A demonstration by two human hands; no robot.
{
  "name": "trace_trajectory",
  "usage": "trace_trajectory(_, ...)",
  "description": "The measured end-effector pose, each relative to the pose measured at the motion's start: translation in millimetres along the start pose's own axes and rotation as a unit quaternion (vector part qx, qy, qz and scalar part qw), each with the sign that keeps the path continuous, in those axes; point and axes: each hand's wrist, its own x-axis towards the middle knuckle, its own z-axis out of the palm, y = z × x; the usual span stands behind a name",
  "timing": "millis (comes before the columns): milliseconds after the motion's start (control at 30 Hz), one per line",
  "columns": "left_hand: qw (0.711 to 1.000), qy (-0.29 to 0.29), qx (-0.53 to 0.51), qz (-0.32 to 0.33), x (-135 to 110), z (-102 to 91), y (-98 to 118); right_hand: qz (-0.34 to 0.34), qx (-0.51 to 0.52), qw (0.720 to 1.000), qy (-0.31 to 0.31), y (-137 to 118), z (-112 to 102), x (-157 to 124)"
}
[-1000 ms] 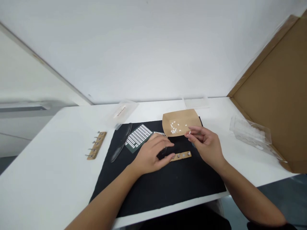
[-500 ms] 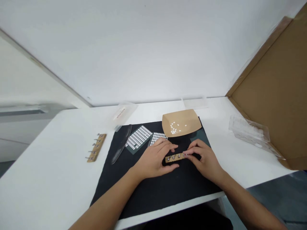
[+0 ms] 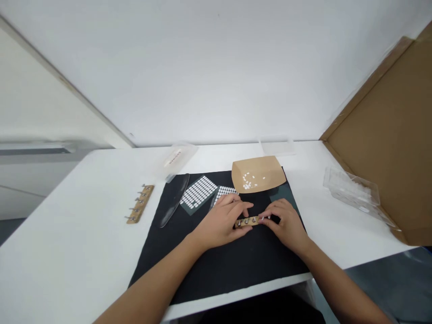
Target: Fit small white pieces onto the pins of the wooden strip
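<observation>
Grip of the right hand (image 3: 286, 223) narrow: thumb and forefinger pinched together at the right end of a wooden strip (image 3: 250, 222), small white piece (image 3: 263, 218) at the fingertips. Left hand (image 3: 221, 223) sits around the strip's left end, thumb on the near side, fingers on the far side, grip fairly wide; cannot tell how firmly it holds. Strip lies on a black mat (image 3: 236, 270), metal fittings (image 3: 246, 221) showing in a row between the hands.

Far of the strip: brown tray (image 3: 266, 167), loose white pieces (image 3: 248, 184) inside, mostly toward its left. Two sheets of white ovals, one farther left (image 3: 199, 194), one (image 3: 225, 191) partly behind the left hand. Dark green sheet (image 3: 279, 192) just beyond the right hand. Dark curved object (image 3: 174, 202) at the mat's left edge.

Second fitted strip (image 3: 141, 204) off the mat, left on the white worktop (image 3: 74, 234). Clear bag (image 3: 177, 157) with red lettering, far left of the tray. Clear plastic box (image 3: 353, 186) at right, beside a cardboard panel (image 3: 388, 135).
</observation>
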Motion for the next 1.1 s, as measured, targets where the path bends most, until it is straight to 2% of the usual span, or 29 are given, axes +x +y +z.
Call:
trace_trajectory(500,1.000,0.006,-0.015,-0.017,-3.3,4.2,-2.4,0.028,0.012,0.999,-0.026,-3.9,-9.6,-1.7)
trace_trajectory(867,0.998,0.001,-0.041,-0.037,-3.2,2.1,1.3,0.020,0.011,0.999,-0.042,-6.4,-11.7,-1.7)
trace_trajectory(1100,0.998,0.000,-0.054,-0.041,-2.6,1.8,1.2,0.056,0.036,0.997,-0.030,-4.8,-14.6,-3.5)
